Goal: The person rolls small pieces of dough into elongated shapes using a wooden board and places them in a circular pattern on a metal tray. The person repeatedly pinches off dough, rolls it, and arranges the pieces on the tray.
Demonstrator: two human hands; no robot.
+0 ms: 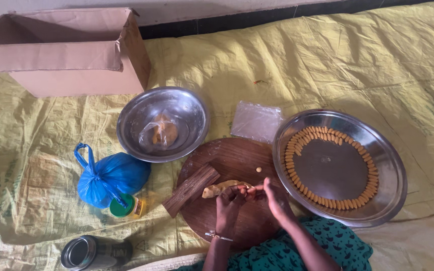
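Both grips pinch one pale yellow dough strip (pixel 223 188): left hand (pixel 229 199) and right hand (pixel 273 196) meet at its end.
They work over the round dark wooden board (pixel 227 160); a ribbed wooden block (pixel 191 190) lies on its left part, a wide steel tray (pixel 388 150) ringed with small dough pieces just right.

Yellow sheet (pixel 327 60) bears board (pixel 237 155), bowl (pixel 131 138), tray (pixel 393 175).

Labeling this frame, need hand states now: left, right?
Left hand: closed on the dough strip over the round wooden board.
Right hand: fingers pinched at the strip's end; contents too small to tell.
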